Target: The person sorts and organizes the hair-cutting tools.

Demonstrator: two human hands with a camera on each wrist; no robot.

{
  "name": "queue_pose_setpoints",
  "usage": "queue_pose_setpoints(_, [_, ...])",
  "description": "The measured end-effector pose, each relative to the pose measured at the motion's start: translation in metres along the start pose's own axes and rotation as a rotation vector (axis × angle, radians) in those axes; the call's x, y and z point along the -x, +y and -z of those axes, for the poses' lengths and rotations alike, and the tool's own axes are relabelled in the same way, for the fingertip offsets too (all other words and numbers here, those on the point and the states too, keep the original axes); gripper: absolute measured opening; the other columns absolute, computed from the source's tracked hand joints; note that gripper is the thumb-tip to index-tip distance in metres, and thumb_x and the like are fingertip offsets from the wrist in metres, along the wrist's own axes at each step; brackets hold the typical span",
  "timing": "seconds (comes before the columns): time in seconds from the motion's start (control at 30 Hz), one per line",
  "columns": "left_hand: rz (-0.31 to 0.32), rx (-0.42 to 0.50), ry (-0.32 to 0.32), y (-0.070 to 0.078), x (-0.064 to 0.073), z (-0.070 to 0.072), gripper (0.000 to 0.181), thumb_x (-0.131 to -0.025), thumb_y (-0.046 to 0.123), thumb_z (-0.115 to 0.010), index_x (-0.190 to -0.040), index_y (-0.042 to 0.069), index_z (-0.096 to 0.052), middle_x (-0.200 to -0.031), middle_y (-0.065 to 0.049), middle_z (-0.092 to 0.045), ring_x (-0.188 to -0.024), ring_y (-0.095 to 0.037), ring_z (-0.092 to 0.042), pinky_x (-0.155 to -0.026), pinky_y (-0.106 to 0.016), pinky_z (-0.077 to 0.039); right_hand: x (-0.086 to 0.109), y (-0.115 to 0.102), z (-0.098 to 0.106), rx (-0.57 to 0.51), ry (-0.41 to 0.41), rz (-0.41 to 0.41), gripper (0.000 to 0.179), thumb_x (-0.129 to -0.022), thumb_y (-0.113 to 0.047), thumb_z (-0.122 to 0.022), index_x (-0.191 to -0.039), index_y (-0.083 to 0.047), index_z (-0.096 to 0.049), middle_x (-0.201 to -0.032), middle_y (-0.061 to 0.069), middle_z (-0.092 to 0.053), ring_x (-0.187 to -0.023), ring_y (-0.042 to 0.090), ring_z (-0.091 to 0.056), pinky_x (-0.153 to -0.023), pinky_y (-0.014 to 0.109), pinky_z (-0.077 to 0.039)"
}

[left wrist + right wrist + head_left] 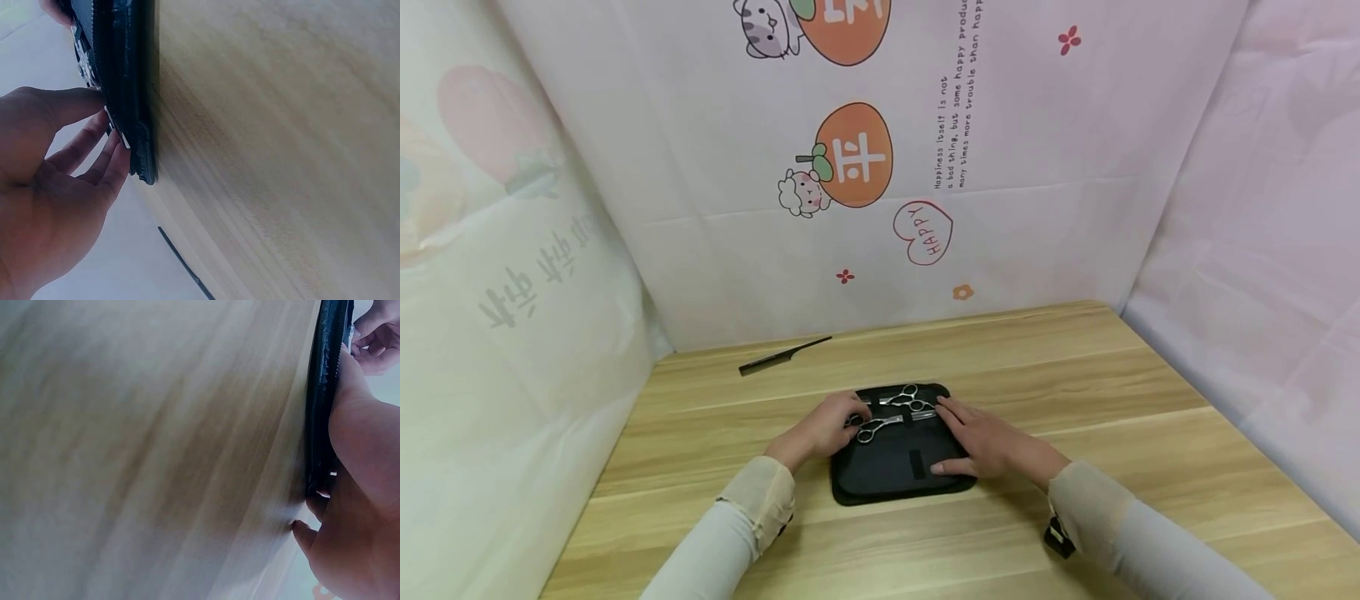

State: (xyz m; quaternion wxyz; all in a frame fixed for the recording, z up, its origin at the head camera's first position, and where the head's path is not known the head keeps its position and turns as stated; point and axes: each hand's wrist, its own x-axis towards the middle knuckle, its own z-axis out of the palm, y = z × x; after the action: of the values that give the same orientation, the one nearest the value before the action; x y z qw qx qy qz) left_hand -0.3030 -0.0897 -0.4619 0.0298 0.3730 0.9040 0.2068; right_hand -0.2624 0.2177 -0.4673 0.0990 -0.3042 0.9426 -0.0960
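A black zippered scissors case point(880, 479) lies open and flat on the table. Silver hair scissors sit in it: one pair point(910, 400) at the upper middle, another pair point(880, 427) lower left. My left hand point(829, 425) reaches over the left edge with curled fingers, pinching a scissors handle point(853, 422). The left wrist view shows the thumb point(81, 105) and fingertips around a silver piece point(125, 139) at the case edge. My right hand point(988, 442) rests on the right side, fingers extended along the edge and thumb on the black surface.
A black tail comb point(767, 362) lies near the back left of the wooden table point(1037, 358). Printed white sheets point(1037, 233) hang behind and at both sides. A small black device point(1058, 537) is at the right wrist.
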Motion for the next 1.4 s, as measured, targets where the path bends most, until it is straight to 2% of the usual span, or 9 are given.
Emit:
queue_pose_setpoints(0.23, [-0.012,-0.004,-0.003,-0.001,-0.002,-0.002,0.025,-0.090,-0.010,-0.063,-0.112,-0.002,-0.073,-0.112,-0.016,-0.067,-0.110,-0.032,-0.062,-0.098,-0.047,-0.050,-0.001,0.003,-0.004,0.010,-0.007,-0.010,0.103,-0.094,-0.071,-0.054,-0.160,0.001,-0.024,-0.168,0.020,-0.016,-0.151,0.041,-0.027,-0.119,0.054,-0.030])
queue_pose_setpoints(0.63, [0.024,-0.001,-0.025,0.006,-0.002,0.000,0.024,-0.093,-0.008,-0.064,-0.115,0.000,-0.071,-0.115,-0.016,-0.065,-0.113,-0.033,-0.062,-0.099,-0.048,-0.050,-0.001,0.002,-0.007,-0.003,0.000,-0.006,0.104,-0.093,-0.072,-0.055,-0.160,0.002,-0.025,-0.168,0.020,-0.017,-0.150,0.042,-0.027,-0.117,0.056,-0.030])
queue_pose_setpoints(0.9, [0.030,0.000,-0.007,0.008,-0.004,0.000,0.024,-0.093,-0.009,-0.063,-0.114,-0.001,-0.071,-0.115,-0.017,-0.065,-0.113,-0.034,-0.062,-0.100,-0.048,-0.049,-0.002,0.001,-0.006,0.009,-0.007,-0.029,0.104,-0.093,-0.073,-0.054,-0.161,-0.001,-0.024,-0.169,0.017,-0.015,-0.152,0.039,-0.025,-0.119,0.052,-0.029])
queue_pose_setpoints(1.4, [0.045,0.008,-0.008,0.010,-0.007,0.000,0.025,-0.092,-0.010,-0.062,-0.113,-0.001,-0.071,-0.114,-0.017,-0.065,-0.111,-0.034,-0.062,-0.099,-0.048,-0.050,-0.003,0.005,-0.008,-0.015,0.005,-0.014,0.105,-0.092,-0.073,-0.055,-0.161,0.000,-0.025,-0.169,0.018,-0.016,-0.151,0.040,-0.026,-0.118,0.055,-0.030])
